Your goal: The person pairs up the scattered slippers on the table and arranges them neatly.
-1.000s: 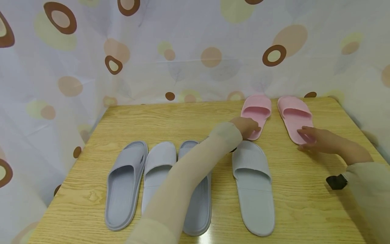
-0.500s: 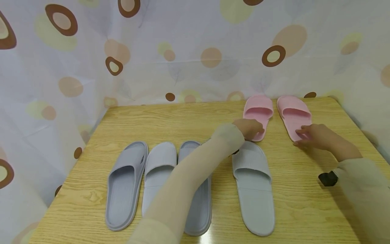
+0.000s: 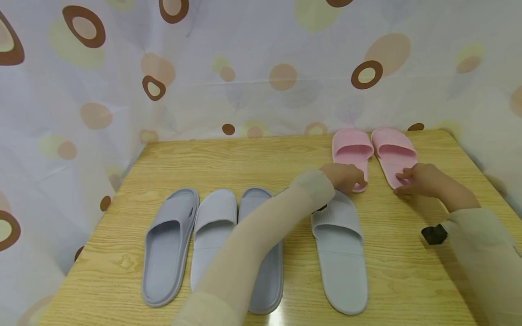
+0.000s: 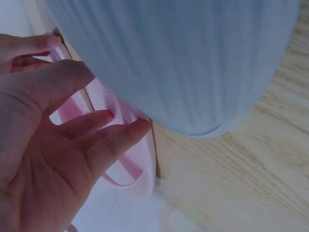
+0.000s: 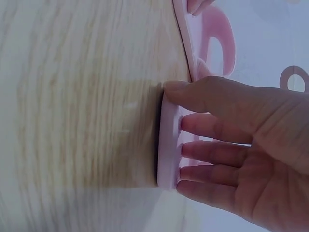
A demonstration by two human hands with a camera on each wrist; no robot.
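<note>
A pair of pink slippers lies at the back right of the table, toes toward the curtain. My left hand (image 3: 344, 176) grips the heel end of the left pink slipper (image 3: 353, 138); in the left wrist view its fingertips touch the slipper, while a grey slipper hides the thumb tip. At the right pink slipper (image 3: 393, 138), my right hand (image 3: 424, 181) pinches the heel. The right wrist view shows the thumb on that pink slipper's edge (image 5: 167, 140) and the other fingers on its insole. The two slippers nearly touch at the straps.
Nearer me stand a grey slipper (image 3: 163, 258), a pale grey slipper (image 3: 214, 210), another grey slipper (image 3: 267, 271) partly under my left forearm, and a pale slipper (image 3: 342, 271) just below my left hand. A patterned curtain (image 3: 244, 54) borders the wooden table (image 3: 228, 163).
The left pink slipper has slid right with my left hand, narrowing the gap to the other one. My right hand has shifted slightly left and settled on the right slipper's heel.
</note>
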